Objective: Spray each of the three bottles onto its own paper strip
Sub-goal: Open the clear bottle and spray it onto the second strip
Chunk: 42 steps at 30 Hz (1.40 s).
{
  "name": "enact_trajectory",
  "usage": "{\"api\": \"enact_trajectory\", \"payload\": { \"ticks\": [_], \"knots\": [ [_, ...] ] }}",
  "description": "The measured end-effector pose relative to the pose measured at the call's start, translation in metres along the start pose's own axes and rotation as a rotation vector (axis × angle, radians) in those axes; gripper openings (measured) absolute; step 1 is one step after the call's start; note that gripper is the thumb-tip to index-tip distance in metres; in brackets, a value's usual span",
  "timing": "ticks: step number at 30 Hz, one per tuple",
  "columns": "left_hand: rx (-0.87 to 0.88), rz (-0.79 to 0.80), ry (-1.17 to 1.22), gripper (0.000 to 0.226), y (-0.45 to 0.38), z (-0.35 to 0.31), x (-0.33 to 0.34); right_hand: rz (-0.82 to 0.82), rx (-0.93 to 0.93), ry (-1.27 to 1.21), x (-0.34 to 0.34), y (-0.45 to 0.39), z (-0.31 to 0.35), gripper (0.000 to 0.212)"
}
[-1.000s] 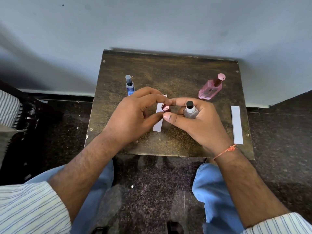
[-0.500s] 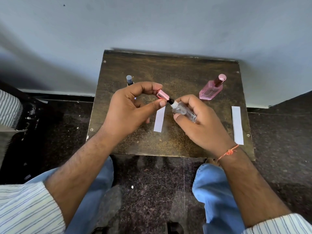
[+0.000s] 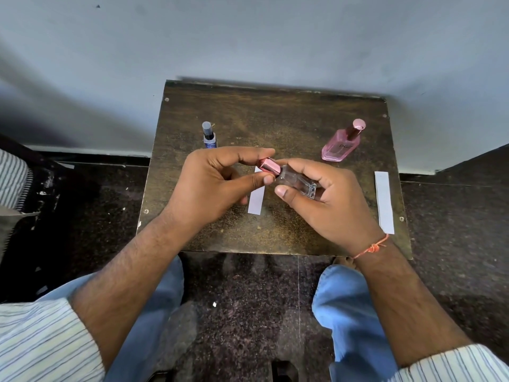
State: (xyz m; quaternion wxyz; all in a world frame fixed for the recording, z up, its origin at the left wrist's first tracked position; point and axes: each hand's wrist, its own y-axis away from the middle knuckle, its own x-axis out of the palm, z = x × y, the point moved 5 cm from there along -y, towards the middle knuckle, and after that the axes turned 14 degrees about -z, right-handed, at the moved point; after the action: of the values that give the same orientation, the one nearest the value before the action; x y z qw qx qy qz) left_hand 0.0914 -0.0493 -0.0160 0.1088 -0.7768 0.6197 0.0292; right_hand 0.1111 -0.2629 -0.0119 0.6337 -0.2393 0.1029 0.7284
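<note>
My right hand (image 3: 327,199) grips a small clear glass bottle (image 3: 298,183), tilted with its top pointing left, above the middle of the table. My left hand (image 3: 214,186) pinches the bottle's pink metallic cap (image 3: 268,166) between thumb and forefinger; the cap sits over the bottle's neck. A white paper strip (image 3: 256,198) lies under the hands, partly hidden. A blue bottle with a grey cap (image 3: 208,137) stands at the back left. A pink bottle (image 3: 343,143) stands at the back right. Another paper strip (image 3: 384,205) lies near the right edge.
The small dark wooden table (image 3: 275,117) stands against a pale wall. Its front edge is just past my knees in blue trousers. Dark speckled floor surrounds it, and striped fabric lies at the far left.
The clear bottle went from upright with its black nozzle bare to tilted left. My left hand brought the pink cap onto its neck.
</note>
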Motion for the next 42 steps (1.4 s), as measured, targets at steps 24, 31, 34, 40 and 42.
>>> {"api": "enact_trajectory", "payload": {
  "ticks": [24,31,34,40,42],
  "knots": [
    [-0.285,0.095,-0.265,0.024,0.006,0.019,-0.015,0.073,0.317,-0.46,0.02,-0.013,-0.003,0.038],
    [-0.437,0.218,-0.394,0.015,0.018,0.034,-0.018,-0.11,0.184,-0.292,0.02,-0.021,-0.009,0.044],
    [-0.525,0.256,-0.322,0.015,0.02,0.036,-0.017,-0.198,0.182,-0.27,0.019,-0.024,-0.014,0.044],
    [-0.612,0.326,-0.225,0.017,0.025,0.034,-0.013,-0.284,0.173,-0.273,0.021,-0.029,-0.012,0.041],
    [-0.607,0.338,-0.213,0.017,0.026,0.034,-0.013,-0.298,0.172,-0.257,0.022,-0.031,-0.013,0.038]
  ]
}}
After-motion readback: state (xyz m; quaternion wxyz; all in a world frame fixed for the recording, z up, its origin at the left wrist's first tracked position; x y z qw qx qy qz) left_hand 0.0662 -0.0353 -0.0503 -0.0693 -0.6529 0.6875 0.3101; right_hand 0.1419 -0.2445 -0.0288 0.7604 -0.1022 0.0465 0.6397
